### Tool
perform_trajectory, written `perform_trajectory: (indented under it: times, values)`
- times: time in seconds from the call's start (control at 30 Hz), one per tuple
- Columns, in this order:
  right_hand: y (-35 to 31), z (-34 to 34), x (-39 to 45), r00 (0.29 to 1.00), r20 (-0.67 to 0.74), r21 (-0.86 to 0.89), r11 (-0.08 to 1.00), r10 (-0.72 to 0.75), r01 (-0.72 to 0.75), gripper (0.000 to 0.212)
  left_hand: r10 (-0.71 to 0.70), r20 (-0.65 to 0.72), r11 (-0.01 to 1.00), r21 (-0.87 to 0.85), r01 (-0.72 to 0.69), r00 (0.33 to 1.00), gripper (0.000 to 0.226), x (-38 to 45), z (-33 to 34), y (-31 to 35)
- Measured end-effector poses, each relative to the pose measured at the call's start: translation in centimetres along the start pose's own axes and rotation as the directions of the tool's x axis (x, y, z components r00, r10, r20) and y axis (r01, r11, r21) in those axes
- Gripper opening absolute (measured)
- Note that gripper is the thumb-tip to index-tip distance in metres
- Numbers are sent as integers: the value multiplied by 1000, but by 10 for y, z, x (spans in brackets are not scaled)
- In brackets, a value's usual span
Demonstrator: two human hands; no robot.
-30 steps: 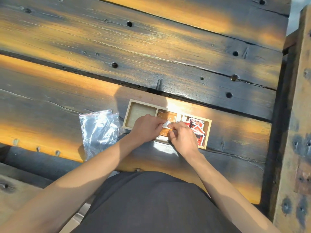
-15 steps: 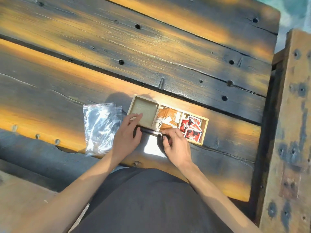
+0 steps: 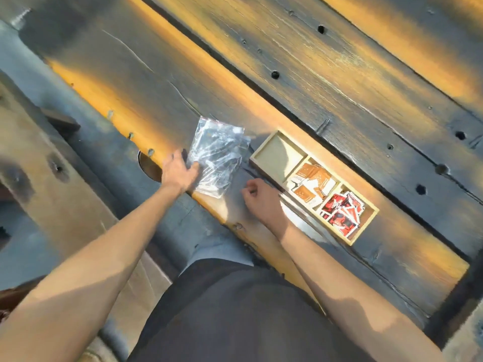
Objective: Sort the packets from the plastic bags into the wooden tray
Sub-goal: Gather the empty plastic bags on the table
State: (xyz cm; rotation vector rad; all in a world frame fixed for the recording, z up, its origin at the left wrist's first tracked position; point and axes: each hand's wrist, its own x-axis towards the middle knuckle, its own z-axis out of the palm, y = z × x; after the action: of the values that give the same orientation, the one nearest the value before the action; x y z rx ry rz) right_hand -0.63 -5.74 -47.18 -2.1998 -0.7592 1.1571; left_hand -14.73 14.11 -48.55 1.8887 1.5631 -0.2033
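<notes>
A heavy workbench of weathered planks [image 3: 326, 82] filled the view, with bolt holes along the boards. On it, near the front edge, a three-compartment wooden tray [image 3: 364, 232] was observed lying at a slant. Its left compartment [image 3: 279, 152] was found empty; the middle one held orange packets [image 3: 312, 180], the right one red packets [image 3: 343, 212], both loosely heaped. Just beside the tray's left end, clear plastic bags [image 3: 218, 158] were noted lying flat and overlapped; no contents could be made out through the glare.

The left hand [image 3: 177, 171] was seen laid on the near left edge of the bags, fingers spread onto the film; whether it was pinching or merely pressing could not be determined. The right hand [image 3: 258, 198] was recorded resting on the bench between bags and tray, fingers curled, nothing visible in it.

Risks were judged as follows: the slick film could slide toward the bench edge under a one-sided pull, and the heaped red packets could spill over the low wall if the tray were knocked.
</notes>
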Motion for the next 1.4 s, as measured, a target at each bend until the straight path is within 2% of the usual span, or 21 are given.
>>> perform_trajectory:
  times: [0.07, 0.13, 0.27, 0.3, 0.37, 0.43, 0.57, 0.63, 0.7, 0.77, 0.87, 0.97, 1.07, 1.17, 1.27, 1.4]
  values:
    - [-5, 11, 16, 995, 46, 65, 993, 91, -94, 24, -81, 80, 992, -90, 88, 994, 61, -6, 3, -10]
    - [-7, 23, 26, 986, 55, 139, 976, 159, -165, 33, -121, 70, 965, -224, 134, 990, 56, -16, 9, -19]
    - [-16, 44, 34, 973, 86, 295, 928, 213, -229, 24, -203, 110, 869, -437, 231, 973, 45, -34, 21, -36]
    - [-17, 50, 33, 970, 95, 322, 915, 226, -245, 22, -216, 143, 825, -503, 259, 966, 43, -37, 23, -42]
    - [-24, 59, 29, 961, 102, 342, 899, 256, -275, 19, -223, 199, 665, -685, 298, 954, 32, -40, 25, -52]
    - [-31, 69, 33, 952, 79, 326, 895, 295, -304, 23, -235, 231, 538, -778, 324, 944, 6, -40, 19, -62]
    - [-71, 98, 48, 944, 109, 280, 902, 312, -330, 21, -281, 319, 335, -851, 404, 905, 9, -29, -6, -98]
    - [-94, 122, 54, 949, 68, 242, 918, 308, -316, 29, -305, 356, 264, -859, 438, 883, 12, -18, -21, -124]
    - [-118, 150, 59, 964, 58, 190, 945, 259, -266, 34, -347, 353, 235, -864, 446, 869, 16, -5, -37, -152]
    - [-141, 178, 67, 970, 106, 126, 964, 220, -233, 41, -377, 337, 206, -878, 433, 863, 18, 6, -54, -181]
    - [-175, 220, 80, 960, 214, 69, 977, 181, -200, 38, -421, 314, 144, -903, 405, 851, 14, 19, -76, -222]
    - [-195, 262, 98, 941, 272, 18, 977, 201, -214, 33, -486, 319, 47, -920, 388, 814, 8, 33, -86, -258]
    - [-205, 296, 120, 908, 331, 24, 960, 257, -281, 23, -546, 327, 50, -906, 420, 771, 9, 52, -86, -290]
    - [-203, 325, 151, 866, 357, 35, 921, 350, -387, 28, -589, 337, 53, -891, 451, 735, 5, 79, -80, -311]
    - [-197, 351, 186, 812, 325, 83, 840, 485, -536, 15, -572, 351, 65, -881, 468, 741, 10, 117, -67, -323]
    - [-182, 378, 231, 726, 245, 136, 718, 643, -682, 9, -535, 394, 146, -828, 541, 747, 2, 174, -46, -329]
